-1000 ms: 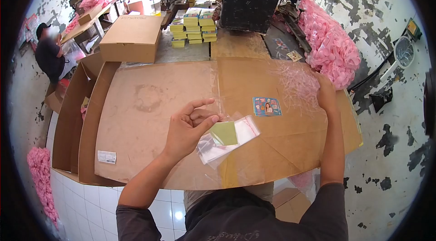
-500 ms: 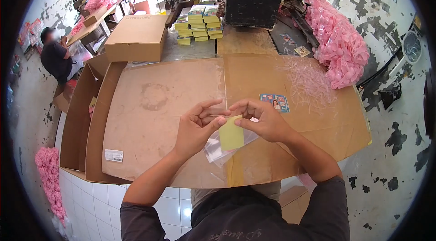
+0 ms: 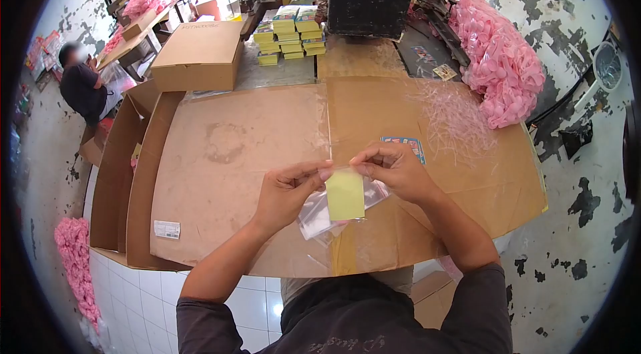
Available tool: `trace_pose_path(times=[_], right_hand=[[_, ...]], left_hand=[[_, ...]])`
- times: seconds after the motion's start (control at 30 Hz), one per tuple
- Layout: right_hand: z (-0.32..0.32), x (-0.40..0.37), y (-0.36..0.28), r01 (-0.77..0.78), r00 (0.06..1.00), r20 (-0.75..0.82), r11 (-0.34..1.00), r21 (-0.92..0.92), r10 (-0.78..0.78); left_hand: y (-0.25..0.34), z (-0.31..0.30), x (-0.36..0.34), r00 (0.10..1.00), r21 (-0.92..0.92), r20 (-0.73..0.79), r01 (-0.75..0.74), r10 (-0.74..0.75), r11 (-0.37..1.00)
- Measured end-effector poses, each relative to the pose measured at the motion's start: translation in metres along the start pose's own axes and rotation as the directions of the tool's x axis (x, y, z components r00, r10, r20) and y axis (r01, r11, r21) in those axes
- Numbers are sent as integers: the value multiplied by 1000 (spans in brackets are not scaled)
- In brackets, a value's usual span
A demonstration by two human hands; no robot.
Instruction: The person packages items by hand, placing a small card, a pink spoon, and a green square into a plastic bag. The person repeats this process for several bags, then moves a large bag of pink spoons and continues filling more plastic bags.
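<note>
A yellow card (image 3: 345,196) hangs upright between my two hands over the front middle of the cardboard-covered table. My left hand (image 3: 291,192) pinches at its upper left corner, thumb and fingertips together. At the upper right, my right hand (image 3: 391,170) pinches what looks like the edge of clear film around the card. Clear plastic bags (image 3: 314,217) lie beneath and beside the card. Just beyond my right hand is a blue printed card (image 3: 415,147), partly covered by that hand.
Stacks of yellow-edged cards (image 3: 287,32) stand at the back, beside a closed cardboard box (image 3: 198,47). Pink material (image 3: 497,60) is heaped at the right, near loose clear strips (image 3: 454,120). An open carton (image 3: 127,187) stands left. A person (image 3: 83,87) is at far left.
Both hands have shifted slightly; my right hand has moved right and now partly covers the blue card. The yellow card sits a little further right, with its face squarer to view.
</note>
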State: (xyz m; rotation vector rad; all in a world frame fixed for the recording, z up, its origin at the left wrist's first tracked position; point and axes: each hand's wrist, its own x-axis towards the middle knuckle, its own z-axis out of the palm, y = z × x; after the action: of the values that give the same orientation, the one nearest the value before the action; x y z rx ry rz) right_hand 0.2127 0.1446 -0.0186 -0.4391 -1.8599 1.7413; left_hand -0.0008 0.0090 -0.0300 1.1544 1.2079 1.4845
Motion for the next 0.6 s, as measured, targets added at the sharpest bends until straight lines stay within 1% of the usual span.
trace_pose_path(times=[0.07,0.1,0.17,0.27,0.37,0.47,0.57,0.6], right_hand=[[-2,0,-2,32,999,17,999,-23,-32],[-3,0,-4,48,999,26,998,-35,-47],[-5,0,-4,27,999,33,996,-82,-24],[-11,-1,-6,4,999,46,993,-117,1],[-12,-1,-9,-14,998,52,990,-137,22],[-9,-2,-4,1,999,55,994,-112,5],[-8,-2,-1,10,999,51,995,-101,-5],[-8,-2,-1,9,999,50,995,-104,-4]], left_hand=[[-2,-3,-1,999,39,27,-43,42,998],[-2,-5,-1,998,47,38,-41,40,998],[-2,-7,-1,998,59,61,-39,35,997],[1,-12,-1,992,122,109,-83,70,989],[0,-13,0,994,-57,95,-41,46,998],[-2,-10,1,995,-97,72,70,-63,993],[-4,-8,3,994,31,80,76,-78,997],[-4,-9,3,992,38,93,80,-83,996]])
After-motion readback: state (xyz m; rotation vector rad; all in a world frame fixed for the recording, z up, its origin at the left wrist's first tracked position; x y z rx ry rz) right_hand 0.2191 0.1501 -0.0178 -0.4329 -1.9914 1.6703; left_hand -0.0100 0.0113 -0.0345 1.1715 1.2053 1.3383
